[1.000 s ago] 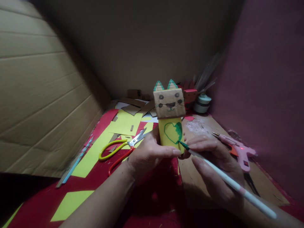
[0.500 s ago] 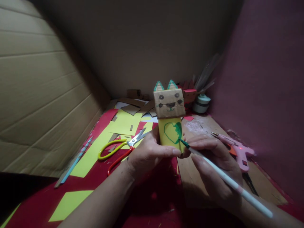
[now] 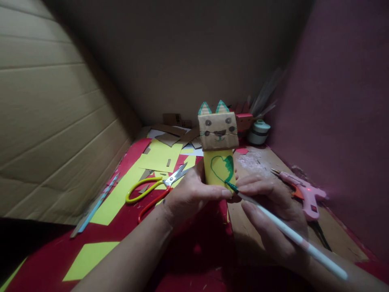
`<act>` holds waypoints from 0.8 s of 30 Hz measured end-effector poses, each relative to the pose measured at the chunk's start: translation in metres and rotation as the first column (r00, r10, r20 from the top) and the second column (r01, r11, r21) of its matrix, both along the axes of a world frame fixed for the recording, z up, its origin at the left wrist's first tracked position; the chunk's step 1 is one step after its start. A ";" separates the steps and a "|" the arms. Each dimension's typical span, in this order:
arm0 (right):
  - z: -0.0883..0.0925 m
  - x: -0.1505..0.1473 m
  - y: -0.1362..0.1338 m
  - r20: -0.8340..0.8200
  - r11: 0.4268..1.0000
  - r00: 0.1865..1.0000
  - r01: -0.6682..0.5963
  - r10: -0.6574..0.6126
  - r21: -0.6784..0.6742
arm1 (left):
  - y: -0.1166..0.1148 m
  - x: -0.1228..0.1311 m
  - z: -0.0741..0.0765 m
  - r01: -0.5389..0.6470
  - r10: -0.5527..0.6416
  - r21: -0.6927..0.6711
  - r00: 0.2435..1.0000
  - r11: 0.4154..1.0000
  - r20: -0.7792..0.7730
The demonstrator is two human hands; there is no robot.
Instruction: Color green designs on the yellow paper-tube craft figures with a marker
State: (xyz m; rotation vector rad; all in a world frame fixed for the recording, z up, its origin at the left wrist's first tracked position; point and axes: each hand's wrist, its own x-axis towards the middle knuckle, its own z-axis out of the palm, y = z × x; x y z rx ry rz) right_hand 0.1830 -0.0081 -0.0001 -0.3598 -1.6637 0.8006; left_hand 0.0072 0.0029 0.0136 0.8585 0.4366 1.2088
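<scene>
While the left hand [image 3: 194,192] is gripping the cat [image 3: 219,142] at frame centre, apparently to steady its heart [image 3: 228,165], the right hand [image 3: 279,200] is pinching a pen [image 3: 287,230], tip [image 3: 227,184] at the heart's bottom.

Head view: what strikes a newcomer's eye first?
The cardboard cat, upright mid-frame in the left hand, its yellow body bearing a partly filled green heart. Next, the green-tipped white pen in the right hand, at the heart's lower edge. Then the pink glue gun, right, red light glowing.

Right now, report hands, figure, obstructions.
Left hand gripping cat figure, heart partly filled. Right hand holding pen, tip at heart's edge. Left thumb close below tip.
</scene>
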 end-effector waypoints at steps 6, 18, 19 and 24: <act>0.000 -0.001 0.000 -0.010 1.000 0.999 -0.031 0.031 -0.002 | 0.002 0.002 0.002 -0.010 0.010 0.027 1.000 1.000 -0.012; -0.006 0.004 0.001 -0.007 0.999 1.000 0.019 -0.019 0.027 | 0.000 0.000 0.000 0.016 -0.014 0.035 0.999 0.999 -0.046; -0.007 0.004 0.001 -0.006 0.999 0.999 0.035 -0.035 0.029 | 0.000 0.000 -0.001 0.019 -0.017 0.040 0.999 0.999 -0.044; -0.010 0.005 0.003 0.020 0.998 0.998 0.067 -0.068 0.006 | 0.000 -0.001 -0.001 0.025 -0.024 0.033 0.999 0.999 -0.036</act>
